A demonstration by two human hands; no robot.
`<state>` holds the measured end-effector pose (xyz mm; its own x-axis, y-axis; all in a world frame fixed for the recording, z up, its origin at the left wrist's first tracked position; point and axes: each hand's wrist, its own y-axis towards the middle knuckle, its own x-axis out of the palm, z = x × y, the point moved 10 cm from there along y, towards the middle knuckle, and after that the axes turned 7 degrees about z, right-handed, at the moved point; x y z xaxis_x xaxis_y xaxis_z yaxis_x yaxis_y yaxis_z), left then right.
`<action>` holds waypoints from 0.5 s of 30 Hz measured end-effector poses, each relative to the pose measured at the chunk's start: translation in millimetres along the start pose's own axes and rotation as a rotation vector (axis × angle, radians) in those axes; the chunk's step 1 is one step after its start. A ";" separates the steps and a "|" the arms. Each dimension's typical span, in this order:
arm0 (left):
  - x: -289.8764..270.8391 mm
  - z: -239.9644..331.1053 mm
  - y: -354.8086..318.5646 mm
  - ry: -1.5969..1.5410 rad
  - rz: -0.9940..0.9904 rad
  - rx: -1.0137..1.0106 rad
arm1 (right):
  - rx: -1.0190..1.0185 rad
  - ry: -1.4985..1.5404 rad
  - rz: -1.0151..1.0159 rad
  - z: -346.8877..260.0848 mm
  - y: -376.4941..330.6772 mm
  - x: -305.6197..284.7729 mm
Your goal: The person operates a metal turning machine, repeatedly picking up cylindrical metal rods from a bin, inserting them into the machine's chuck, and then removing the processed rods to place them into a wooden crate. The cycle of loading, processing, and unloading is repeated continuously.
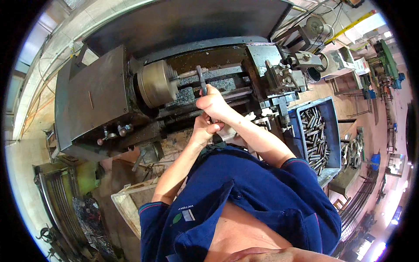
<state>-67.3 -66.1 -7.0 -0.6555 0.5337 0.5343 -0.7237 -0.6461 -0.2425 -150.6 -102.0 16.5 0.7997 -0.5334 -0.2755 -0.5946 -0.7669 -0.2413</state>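
The left hand [204, 130] is curled closed near the body, but I cannot tell what its grip holds. Just beyond it at 12 o'clock, the right hand [213, 102] has its grip closed on a dark measuring tool [201, 80], which touches the rod [192, 73] in the lathe chuck [157, 83]. A blue bin [321, 131] of metal rods stands at 3 o'clock.

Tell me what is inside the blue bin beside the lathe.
The blue bin holds a heap of short grey metal rods, lying jumbled. Its bottom is covered by them, and the person's right arm hides its near-left corner.

A small white box [362, 65] with print stands on a bench at the upper right.
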 end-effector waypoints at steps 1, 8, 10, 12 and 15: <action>1.8 0.2 1.9 0.028 -0.003 0.020 | -0.019 -0.001 -0.010 -4.1 -0.3 -2.6; 2.8 -17.6 2.0 0.026 0.014 -0.043 | 0.037 0.132 0.030 7.9 -2.3 -15.3; -7.7 -9.2 0.5 0.056 0.025 -0.031 | -0.024 -0.008 -0.029 -19.5 -8.1 -3.3; -7.7 -7.8 -2.2 0.026 0.047 -0.048 | -0.147 -0.017 0.005 -19.9 -5.0 -1.7; -0.8 -9.0 -0.7 0.094 -0.003 -0.094 | 0.000 0.047 -0.096 -13.4 -4.1 0.1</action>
<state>-68.3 -61.1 -14.6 -0.6676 0.5871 0.4578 -0.7397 -0.5930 -0.3182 -147.0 -103.7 29.9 0.8560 -0.4736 -0.2072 -0.5151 -0.8153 -0.2643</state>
